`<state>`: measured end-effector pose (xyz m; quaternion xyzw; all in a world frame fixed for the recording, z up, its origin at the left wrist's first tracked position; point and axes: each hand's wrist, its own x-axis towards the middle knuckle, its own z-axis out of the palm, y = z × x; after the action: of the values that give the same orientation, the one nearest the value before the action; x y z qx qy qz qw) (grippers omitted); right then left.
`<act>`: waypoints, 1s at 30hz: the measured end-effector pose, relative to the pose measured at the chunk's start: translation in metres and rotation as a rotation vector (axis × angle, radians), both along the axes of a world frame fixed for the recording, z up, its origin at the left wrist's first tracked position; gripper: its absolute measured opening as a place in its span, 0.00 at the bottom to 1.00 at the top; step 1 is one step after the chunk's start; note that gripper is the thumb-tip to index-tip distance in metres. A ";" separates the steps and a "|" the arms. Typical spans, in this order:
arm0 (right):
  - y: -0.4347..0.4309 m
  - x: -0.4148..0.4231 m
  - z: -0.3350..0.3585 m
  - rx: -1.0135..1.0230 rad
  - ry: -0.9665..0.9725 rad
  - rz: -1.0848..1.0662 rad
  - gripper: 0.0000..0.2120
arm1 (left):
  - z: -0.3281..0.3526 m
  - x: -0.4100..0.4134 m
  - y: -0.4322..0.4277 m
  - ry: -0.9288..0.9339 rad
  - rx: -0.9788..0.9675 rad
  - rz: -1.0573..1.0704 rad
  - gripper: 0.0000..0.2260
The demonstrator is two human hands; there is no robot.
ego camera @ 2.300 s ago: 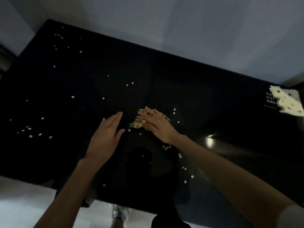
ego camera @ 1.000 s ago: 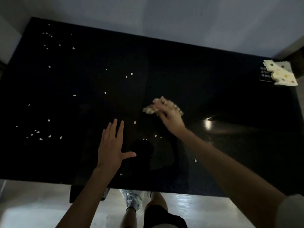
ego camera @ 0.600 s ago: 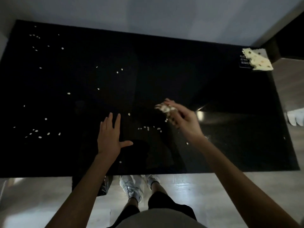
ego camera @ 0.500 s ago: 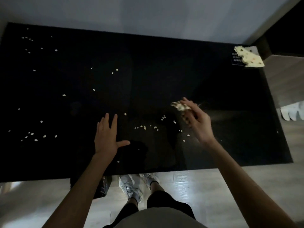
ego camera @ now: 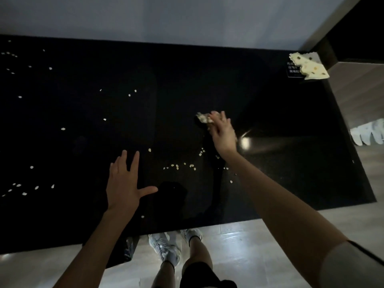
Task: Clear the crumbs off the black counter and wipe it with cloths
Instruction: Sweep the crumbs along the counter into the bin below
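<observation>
The black counter fills the view. Pale crumbs lie in a short line near the middle, with more scattered at the far left and back left. My right hand is shut on a bunched, spotted cloth just right of the middle; whether the cloth touches the counter I cannot tell. My left hand lies flat and open on the counter near the front edge, fingers spread, holding nothing. A second spotted cloth lies at the back right corner.
A wall runs along the counter's back edge. A small black sign sits under the corner cloth. Wood flooring shows past the right and front edges, with my shoes below. Something white lies on the floor at right. A lamp glare reflects beside my right hand.
My right hand drew the cloth rightward and away from me, leaving a trail of crumbs behind it. My left hand stayed flat on the counter. The view shifted right.
</observation>
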<state>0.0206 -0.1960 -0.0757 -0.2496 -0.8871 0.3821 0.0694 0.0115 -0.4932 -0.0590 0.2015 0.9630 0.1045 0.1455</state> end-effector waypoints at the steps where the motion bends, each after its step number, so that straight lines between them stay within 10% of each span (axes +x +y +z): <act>1: -0.015 0.004 -0.005 0.014 -0.011 0.077 0.19 | -0.001 0.000 -0.001 0.009 -0.010 -0.003 0.51; 7: -0.116 0.044 0.000 -0.178 0.023 0.446 0.19 | 0.005 -0.002 0.002 -0.027 -0.019 -0.006 0.51; 14: -0.084 0.076 0.074 -0.536 0.162 0.039 0.16 | 0.012 -0.001 0.001 -0.067 0.003 -0.005 0.50; 24: 0.035 0.216 0.024 -0.018 -0.112 -0.650 0.20 | 0.011 0.003 -0.001 -0.050 0.044 0.012 0.48; 30: 0.021 0.167 -0.007 0.219 -0.059 -0.626 0.20 | 0.003 0.002 -0.002 -0.034 0.035 0.004 0.48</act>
<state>0.1880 -0.1752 -0.0827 -0.5121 -0.8048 0.2370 0.1840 0.0132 -0.4956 -0.0556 0.2001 0.9588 0.1252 0.1578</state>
